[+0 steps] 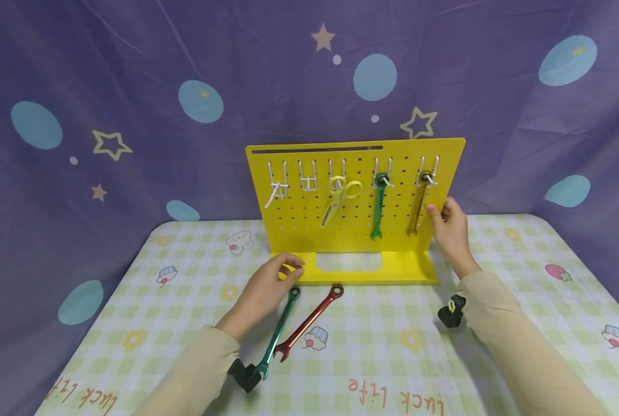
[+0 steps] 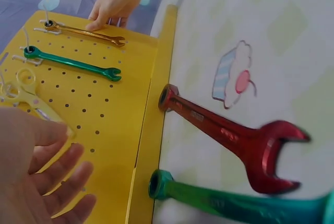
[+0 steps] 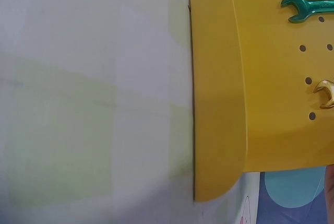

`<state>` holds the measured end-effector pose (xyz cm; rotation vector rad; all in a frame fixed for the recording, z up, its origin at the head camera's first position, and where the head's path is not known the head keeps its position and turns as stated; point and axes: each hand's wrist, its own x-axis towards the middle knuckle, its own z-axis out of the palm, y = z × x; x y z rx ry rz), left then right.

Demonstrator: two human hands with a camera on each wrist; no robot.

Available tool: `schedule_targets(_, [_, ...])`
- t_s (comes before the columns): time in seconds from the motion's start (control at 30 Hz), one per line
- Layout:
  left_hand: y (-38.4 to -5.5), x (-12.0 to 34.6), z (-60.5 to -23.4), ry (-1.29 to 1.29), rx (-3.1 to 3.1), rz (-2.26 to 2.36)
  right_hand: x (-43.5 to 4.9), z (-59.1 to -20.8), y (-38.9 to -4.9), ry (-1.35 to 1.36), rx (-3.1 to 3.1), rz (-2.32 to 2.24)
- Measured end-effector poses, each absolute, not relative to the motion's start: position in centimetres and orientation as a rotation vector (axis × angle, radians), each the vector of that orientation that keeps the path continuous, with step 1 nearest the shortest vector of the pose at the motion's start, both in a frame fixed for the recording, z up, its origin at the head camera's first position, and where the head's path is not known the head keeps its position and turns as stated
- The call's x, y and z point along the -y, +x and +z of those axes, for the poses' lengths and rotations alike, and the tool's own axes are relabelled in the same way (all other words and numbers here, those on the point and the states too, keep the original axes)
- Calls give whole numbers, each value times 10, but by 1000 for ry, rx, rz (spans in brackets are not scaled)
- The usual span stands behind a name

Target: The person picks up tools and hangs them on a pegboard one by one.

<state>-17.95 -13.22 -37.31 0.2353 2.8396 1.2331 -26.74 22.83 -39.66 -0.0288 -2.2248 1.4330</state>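
The fingers (image 2: pixel 62 179) of the left hand (image 1: pixel 270 286) are bending loosely, leaving a gap between thumb and fingertips, and are holding nothing. In the head view this hand is covering the left front part of the yellow pegboard's base (image 1: pixel 408 266); whether it is touching there, I cannot tell. The fingers of the right hand (image 1: pixel 451 231) are curling behind the right edge of the pegboard (image 1: pixel 299 231) while the thumb is pressing on its front face, so this hand is gripping the board.

Just beside that thumb, a gold wrench (image 1: pixel 419 205) is hanging by its ring end from a white hook, and next along, a hanging green wrench (image 1: pixel 379 205) is pointing its forked end downward. Further left, pale yellow scissors (image 1: pixel 333 202) are hanging at a slant by one handle loop, and two more pairs of white hooks (image 1: pixel 308 186) are standing out at the board's left.

Below the left hand, a loose green wrench (image 1: pixel 280 329) and a red wrench (image 1: pixel 311 318) are lying on the checked tablecloth (image 1: pixel 382 358), ring ends near the base's front edge, forked ends close together towards the person.

Beige sleeves (image 1: pixel 501 312) are covering both forearms, and behind everything a purple curtain (image 1: pixel 288 69) is hanging with stars and blue spots
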Motion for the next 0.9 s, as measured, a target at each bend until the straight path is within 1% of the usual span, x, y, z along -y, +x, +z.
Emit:
schedule_targets(0.3, [-163,141,-380,233,-2772,1102,-228,-396,-267,-50,2226,1433])
schedule_targets(0.53, [-152,138,-391,343,-2712,1064,-229,-396,-267,-33,2218,1431])
schedule_targets(0.9, [-148,129,-402,391,-2713,1034,-227,-397,-267,-25,2210,1448])
